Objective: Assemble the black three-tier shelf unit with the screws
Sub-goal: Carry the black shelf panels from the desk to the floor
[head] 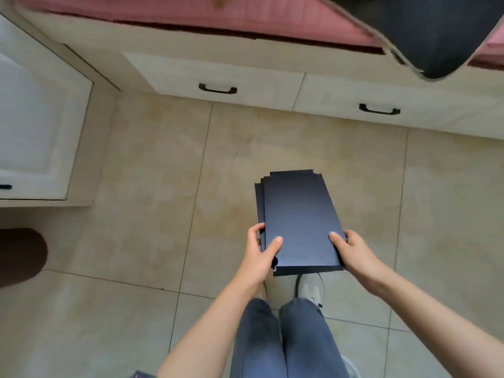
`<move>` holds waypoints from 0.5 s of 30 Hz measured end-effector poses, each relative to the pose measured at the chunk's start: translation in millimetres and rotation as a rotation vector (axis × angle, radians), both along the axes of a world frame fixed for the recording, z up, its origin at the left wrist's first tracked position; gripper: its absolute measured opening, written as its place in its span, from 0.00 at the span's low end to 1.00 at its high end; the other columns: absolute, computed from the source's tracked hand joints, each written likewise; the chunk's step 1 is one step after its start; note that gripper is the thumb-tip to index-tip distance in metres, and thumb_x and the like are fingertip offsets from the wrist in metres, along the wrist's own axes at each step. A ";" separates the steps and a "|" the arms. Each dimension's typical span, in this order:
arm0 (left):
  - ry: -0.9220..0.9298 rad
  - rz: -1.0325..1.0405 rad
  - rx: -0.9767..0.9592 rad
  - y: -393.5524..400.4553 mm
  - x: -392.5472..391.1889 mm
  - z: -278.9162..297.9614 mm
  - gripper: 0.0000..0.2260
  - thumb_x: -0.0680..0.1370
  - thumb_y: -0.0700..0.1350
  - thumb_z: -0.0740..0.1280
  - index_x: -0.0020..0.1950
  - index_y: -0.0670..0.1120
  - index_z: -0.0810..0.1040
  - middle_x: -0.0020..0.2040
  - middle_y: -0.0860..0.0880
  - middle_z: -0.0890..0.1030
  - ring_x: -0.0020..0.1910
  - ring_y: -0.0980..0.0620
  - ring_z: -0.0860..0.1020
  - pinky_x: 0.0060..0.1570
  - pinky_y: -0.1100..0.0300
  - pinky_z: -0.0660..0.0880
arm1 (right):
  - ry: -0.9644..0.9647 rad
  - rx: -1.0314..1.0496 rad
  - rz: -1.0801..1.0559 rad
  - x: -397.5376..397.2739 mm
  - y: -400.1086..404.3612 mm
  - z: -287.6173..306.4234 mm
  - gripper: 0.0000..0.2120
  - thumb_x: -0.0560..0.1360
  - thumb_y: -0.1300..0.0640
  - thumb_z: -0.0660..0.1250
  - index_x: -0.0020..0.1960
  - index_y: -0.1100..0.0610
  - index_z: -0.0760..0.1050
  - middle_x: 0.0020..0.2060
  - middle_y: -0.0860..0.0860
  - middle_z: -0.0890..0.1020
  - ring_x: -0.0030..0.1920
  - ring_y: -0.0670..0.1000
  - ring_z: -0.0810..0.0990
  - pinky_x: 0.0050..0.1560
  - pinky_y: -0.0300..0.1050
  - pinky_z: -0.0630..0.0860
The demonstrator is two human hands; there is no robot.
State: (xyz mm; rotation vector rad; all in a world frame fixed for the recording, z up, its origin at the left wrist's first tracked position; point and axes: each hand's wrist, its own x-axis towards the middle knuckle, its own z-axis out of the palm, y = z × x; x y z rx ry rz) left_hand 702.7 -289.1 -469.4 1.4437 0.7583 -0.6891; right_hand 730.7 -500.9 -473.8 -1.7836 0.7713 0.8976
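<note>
A stack of black shelf boards [298, 219] with notched corners is held in the air above the tiled floor, in front of my legs. The boards are slightly fanned, with edges of lower ones showing at the left. My left hand [263, 255] grips the stack's near left edge, thumb on top. On the near right edge my right hand [351, 253] holds it the same way. No screws or other shelf parts are visible.
A bed frame with two drawers with black handles [217, 89] [379, 109] runs across the back, under a pink mattress [191, 17]. A dark cloth [436, 34] hangs over its edge. A white cabinet [35, 126] stands left. A dark round object [19, 255] lies at the far left.
</note>
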 end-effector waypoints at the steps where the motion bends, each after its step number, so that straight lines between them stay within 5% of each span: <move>1: 0.005 -0.006 0.004 -2.2 2.7 -21.0 0.19 0.82 0.47 0.66 0.69 0.56 0.63 0.66 0.50 0.72 0.60 0.50 0.76 0.62 0.52 0.76 | 0.000 0.004 0.010 3.1 -3.8 -21.6 0.11 0.84 0.51 0.57 0.60 0.58 0.69 0.49 0.49 0.80 0.46 0.45 0.79 0.38 0.39 0.73; 7: 0.047 -0.007 -0.003 -3.2 19.1 -126.8 0.22 0.81 0.47 0.67 0.69 0.59 0.59 0.62 0.54 0.71 0.59 0.53 0.76 0.54 0.57 0.79 | -0.046 0.040 0.084 30.2 -9.8 -131.5 0.10 0.83 0.51 0.59 0.59 0.55 0.65 0.51 0.47 0.77 0.48 0.41 0.77 0.37 0.34 0.72; 15: 0.052 0.082 0.026 12.1 31.5 -217.6 0.24 0.78 0.45 0.72 0.66 0.60 0.62 0.58 0.56 0.73 0.57 0.52 0.78 0.42 0.61 0.81 | -0.059 0.131 0.108 52.1 5.0 -227.2 0.12 0.83 0.52 0.59 0.63 0.54 0.62 0.55 0.49 0.77 0.53 0.45 0.78 0.46 0.43 0.77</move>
